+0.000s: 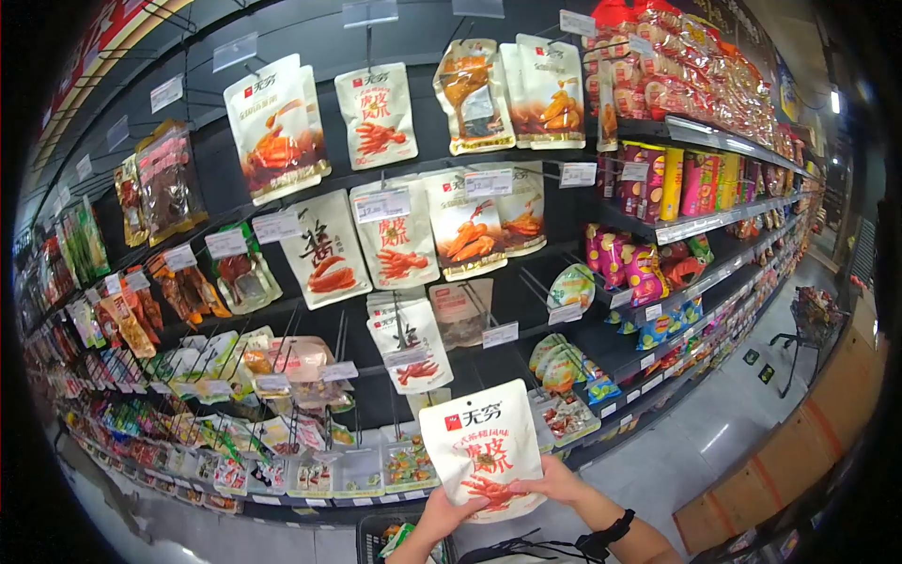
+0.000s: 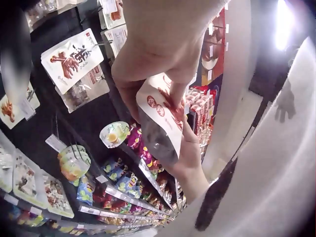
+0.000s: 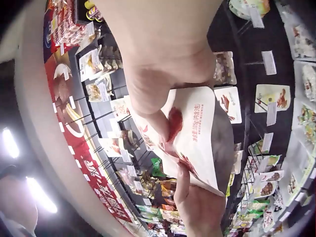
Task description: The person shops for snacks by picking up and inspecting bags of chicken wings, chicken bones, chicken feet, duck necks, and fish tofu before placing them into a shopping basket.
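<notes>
A white snack pouch (image 1: 481, 442) with red lettering and a picture of chicken feet is held upright in front of the shelves. My left hand (image 1: 449, 515) grips its lower left edge, thumb across the front. On the opposite side, my right hand (image 1: 556, 483) pinches the lower right edge, its thumb also over the printed face. In the left wrist view the pouch (image 2: 160, 111) appears side-on between both hands, with a dark, greyish lower panel. The right wrist view shows small red print on the pouch (image 3: 200, 128) near its bottom.
Similar pouches (image 1: 393, 235) hang on hooks across the dark display rack. Price tags (image 1: 277, 226) stick out on the hook ends. A black shopping basket (image 1: 376, 536) stands below my left hand. Shelves of chips (image 1: 625, 263) run to the right; cardboard boxes (image 1: 752, 470) line the aisle floor.
</notes>
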### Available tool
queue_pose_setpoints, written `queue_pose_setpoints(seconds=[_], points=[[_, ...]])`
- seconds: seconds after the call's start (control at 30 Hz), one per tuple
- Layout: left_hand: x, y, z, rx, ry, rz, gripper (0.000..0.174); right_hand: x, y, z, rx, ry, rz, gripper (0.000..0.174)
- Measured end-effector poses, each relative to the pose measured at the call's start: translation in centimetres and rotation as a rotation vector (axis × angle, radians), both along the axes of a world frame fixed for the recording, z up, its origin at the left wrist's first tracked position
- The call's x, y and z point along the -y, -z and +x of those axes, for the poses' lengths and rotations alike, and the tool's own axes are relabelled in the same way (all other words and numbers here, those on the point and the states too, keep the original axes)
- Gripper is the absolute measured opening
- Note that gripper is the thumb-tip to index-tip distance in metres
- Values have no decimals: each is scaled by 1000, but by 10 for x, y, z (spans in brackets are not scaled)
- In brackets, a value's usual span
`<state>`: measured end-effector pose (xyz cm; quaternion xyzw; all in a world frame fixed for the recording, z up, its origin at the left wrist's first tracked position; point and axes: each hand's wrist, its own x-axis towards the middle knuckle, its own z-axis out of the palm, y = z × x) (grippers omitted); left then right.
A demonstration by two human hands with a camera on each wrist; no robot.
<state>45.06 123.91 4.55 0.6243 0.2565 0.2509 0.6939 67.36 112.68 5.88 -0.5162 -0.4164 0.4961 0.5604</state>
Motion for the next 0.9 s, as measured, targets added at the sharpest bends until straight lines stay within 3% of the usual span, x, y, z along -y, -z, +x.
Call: queue_pose_setpoints(seconds=[0.2, 0.37, 0.5, 0.53, 0.6, 0.67, 0.73, 0.77, 0.8, 0.9], points=[[-6, -21, -6, -23, -57, 85, 52, -15, -18, -2, 78, -12, 96, 42], [-6, -26, -9, 99, -50, 25, 51, -21, -30, -1, 83, -75, 109, 41], [5, -43, -10, 252, -258, -19, 53, -23, -40, 5, -18, -68, 164, 41], [0, -31, -13, 310, -409, 65, 52, -23, -42, 11, -61, -65, 166, 41], [10, -64, -26, 319, -568, 336, 48, -22, -41, 19, -86, -22, 148, 42], [42, -111, -45, 545, -291, 384, 34, -20, -48, 20, -97, 5, 148, 42], [62, -175, -57, 588, 308, 529, 22, -20, -45, 22, -121, 10, 152, 43], [69, -195, -52, 682, 438, 569, 14, -19, -45, 22, -123, 15, 155, 43], [76, -208, -44, 777, 569, 612, 19, -21, -45, 20, -124, 19, 160, 43], [89, -217, -37, 871, 637, 462, 16, -19, -43, 15, -165, -9, 171, 44]])
